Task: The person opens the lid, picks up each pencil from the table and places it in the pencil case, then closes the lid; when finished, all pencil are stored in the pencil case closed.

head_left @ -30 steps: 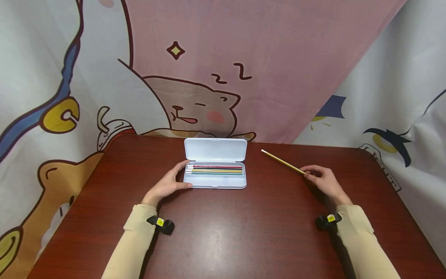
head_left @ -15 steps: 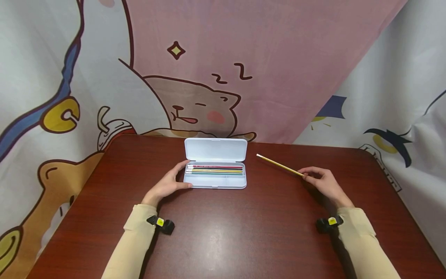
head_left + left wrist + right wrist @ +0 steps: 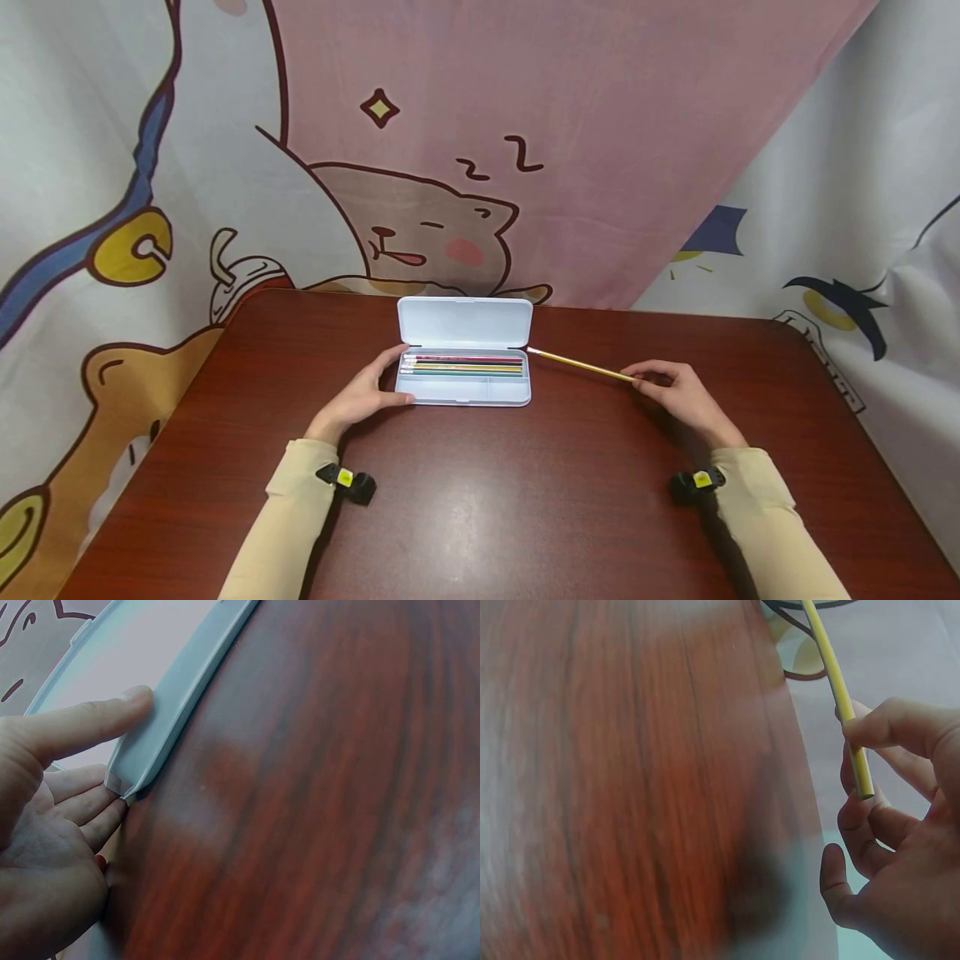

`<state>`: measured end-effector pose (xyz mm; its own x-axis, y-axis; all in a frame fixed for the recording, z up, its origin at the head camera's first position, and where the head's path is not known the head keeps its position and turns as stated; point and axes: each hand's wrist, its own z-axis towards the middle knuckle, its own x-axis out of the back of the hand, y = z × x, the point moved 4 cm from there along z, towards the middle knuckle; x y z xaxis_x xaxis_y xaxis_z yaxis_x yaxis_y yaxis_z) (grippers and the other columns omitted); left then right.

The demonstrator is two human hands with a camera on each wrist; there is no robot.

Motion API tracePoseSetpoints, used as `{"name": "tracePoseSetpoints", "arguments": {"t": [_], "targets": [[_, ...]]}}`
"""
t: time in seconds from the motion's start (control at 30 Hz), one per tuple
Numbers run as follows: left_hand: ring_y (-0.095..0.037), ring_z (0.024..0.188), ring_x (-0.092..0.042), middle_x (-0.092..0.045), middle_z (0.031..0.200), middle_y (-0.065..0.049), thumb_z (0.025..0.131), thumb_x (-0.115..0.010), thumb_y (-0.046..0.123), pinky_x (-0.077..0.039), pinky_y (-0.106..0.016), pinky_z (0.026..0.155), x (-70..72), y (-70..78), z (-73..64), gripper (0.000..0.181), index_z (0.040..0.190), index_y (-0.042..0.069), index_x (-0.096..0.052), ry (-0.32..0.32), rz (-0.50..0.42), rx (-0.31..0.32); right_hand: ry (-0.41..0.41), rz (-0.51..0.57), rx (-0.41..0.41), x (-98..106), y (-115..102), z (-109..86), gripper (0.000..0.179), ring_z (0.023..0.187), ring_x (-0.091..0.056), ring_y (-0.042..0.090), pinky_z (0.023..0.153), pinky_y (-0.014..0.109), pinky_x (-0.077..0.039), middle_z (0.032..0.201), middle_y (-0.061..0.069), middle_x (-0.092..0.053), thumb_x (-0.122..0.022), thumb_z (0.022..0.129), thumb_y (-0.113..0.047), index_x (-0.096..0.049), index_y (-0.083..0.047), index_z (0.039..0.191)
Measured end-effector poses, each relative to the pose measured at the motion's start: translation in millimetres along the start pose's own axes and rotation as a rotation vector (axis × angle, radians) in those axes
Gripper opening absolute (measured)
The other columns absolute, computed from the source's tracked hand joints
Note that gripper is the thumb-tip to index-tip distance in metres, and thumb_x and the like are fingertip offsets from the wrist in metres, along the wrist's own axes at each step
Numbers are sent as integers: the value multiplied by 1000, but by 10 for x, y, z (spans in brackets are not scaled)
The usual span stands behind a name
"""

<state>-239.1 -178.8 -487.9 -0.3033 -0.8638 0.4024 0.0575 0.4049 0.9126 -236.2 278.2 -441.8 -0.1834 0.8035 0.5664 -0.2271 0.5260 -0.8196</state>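
A white pencil case (image 3: 450,392) lies on the table with its lid (image 3: 465,321) raised at the back. Several coloured pencils (image 3: 461,366) lie side by side in its rear compartment, their white ends to the left. My left hand (image 3: 360,392) holds the case's left end, thumb on the front rim; in the left wrist view its other fingers sit at the end wall. To the right, my right hand (image 3: 678,396) pinches a yellow pencil (image 3: 581,363) near one end between thumb and fingers. The pencil slants, its white tip close to the case's right back corner.
The dark red-brown wooden table (image 3: 480,500) reaches back to a cartoon-printed cloth (image 3: 600,167), which hangs behind it and at both sides. The case's front compartment has a small divider (image 3: 487,388). The raised lid stands close to the table's back edge.
My right hand has moved left with the yellow pencil, bringing its white tip down and over to the case. The left hand and the case have stayed put.
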Motion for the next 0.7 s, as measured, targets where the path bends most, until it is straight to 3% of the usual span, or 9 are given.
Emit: {"name": "tracePoseSetpoints", "arguments": {"t": [0.1,0.43,0.7], "targets": [[-33,136,-27,-32,149,-19,77,-80,10,-14,-54,111,-1,1,1,89,150,8,-30,-1,-1,-1,-15,3,25,-38,-61,12,20,56,-43,11,48,26,-39,93,23,-62,-62,89,7,-67,8,108],[-33,136,-27,-32,149,-19,77,-80,10,-15,-54,111,-1,7,-7,89,150,7,-30,0,-5,5,-28,-31,92,-203,26,120,20,64,-47,14,52,26,-40,99,12,-65,-64,90,1,-71,-4,108],[-33,136,-27,-32,149,-19,77,-80,10,-15,-54,111,1,4,-2,88,149,7,-30,1,-7,3,-13,-76,121,-389,-56,253,21,74,-49,17,58,27,-41,101,13,-67,-65,88,4,-72,-1,107]]}}
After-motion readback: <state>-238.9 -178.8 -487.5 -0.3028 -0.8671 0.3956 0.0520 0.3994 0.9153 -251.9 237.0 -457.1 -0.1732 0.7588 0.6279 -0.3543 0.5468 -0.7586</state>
